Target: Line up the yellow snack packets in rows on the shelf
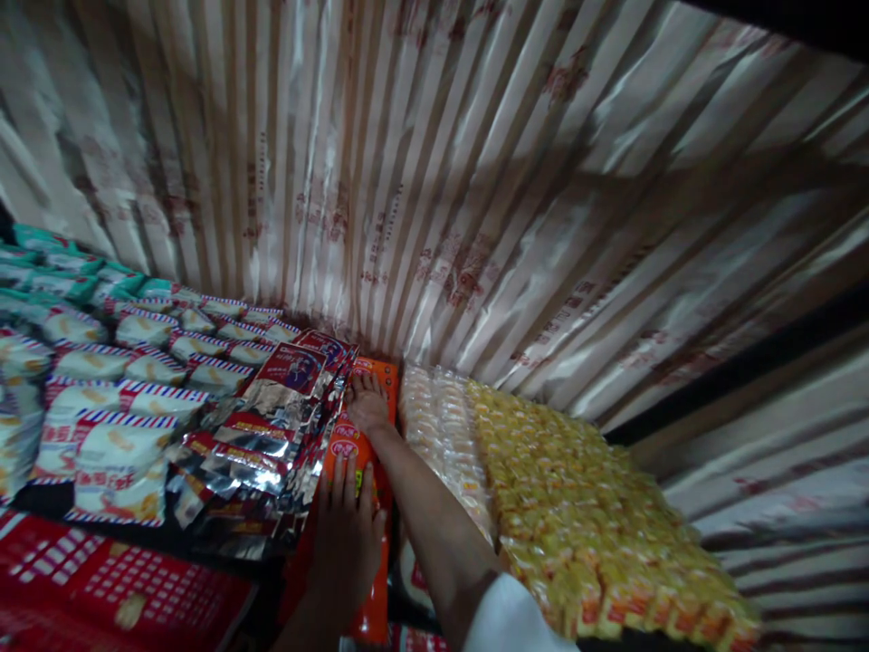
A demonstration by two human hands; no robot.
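Note:
A column of orange packets [344, 430] runs away from me between the silver-and-dark-red packets and the clear-wrapped ones. Flat on the nearer part lies my left hand [348, 521], its fingers stretched out and pointing away. Farther along, my right hand [367, 405] rests palm down near the far end, fingers extended. Neither hand grips anything. To the left, touching the orange column, are shiny silver-and-dark-red packets [285, 373] in a loose overlapping pile. Clear-wrapped pale packets [444, 435] stand on the right, partly behind my right forearm.
Several white snack bags with striped edges [126, 453] fill the left side, with green bags [64, 263] behind. A block of yellow packets [577, 489] covers the right. Red bags [109, 589] lie at the front left. Hanging pleated printed sheeting [421, 181] forms the back.

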